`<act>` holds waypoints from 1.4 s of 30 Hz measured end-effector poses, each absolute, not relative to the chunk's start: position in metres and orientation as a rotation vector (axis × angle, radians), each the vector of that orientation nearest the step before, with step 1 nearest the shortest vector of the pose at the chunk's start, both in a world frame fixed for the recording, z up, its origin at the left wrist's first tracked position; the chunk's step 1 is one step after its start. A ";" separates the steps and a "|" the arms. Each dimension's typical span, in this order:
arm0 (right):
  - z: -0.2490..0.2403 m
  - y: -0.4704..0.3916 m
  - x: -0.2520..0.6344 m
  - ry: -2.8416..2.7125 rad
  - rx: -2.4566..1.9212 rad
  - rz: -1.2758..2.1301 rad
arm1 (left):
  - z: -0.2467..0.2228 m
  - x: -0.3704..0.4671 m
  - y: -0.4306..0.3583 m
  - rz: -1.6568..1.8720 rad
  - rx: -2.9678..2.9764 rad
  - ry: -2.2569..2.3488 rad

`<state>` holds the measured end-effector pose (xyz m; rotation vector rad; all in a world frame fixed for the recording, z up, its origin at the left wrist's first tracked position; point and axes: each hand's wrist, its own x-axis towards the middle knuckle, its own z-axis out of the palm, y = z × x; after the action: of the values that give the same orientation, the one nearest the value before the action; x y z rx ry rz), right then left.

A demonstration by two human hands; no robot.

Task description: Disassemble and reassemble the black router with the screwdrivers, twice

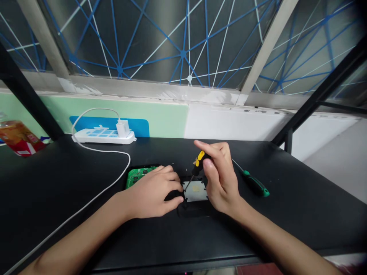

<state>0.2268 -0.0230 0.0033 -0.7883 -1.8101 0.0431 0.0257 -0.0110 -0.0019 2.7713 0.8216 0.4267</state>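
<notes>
The right hand (222,177) pinches a leaning screwdriver (200,160), which could slip if pushed hard and poke the spread left hand (156,192).

Circuit board (135,175) sits on the desk (160,244) just past the left hand (157,193), panel (197,194) to its right, held screwdriver (200,158) reaching down to the panel's left edge. Loose screwdriver (256,184) lies right of the right hand (222,177). Over at the back left I can see a power strip (100,137) by the wall (169,118), charger (123,128) in its right end, bottle (21,137) left of it.
</notes>
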 end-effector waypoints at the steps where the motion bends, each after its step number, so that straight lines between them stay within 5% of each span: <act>1: 0.003 -0.024 0.226 -1.807 -0.790 0.038 | -0.002 0.026 -0.011 0.427 2.772 0.821; 42: -0.002 -0.017 0.225 -1.796 -0.718 0.303 | -0.007 0.028 -0.011 0.334 2.786 0.924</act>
<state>0.2246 -0.0173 -0.0021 -0.7175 -1.7960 0.3026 0.0276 -0.0108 -0.0068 2.7862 0.9244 0.3343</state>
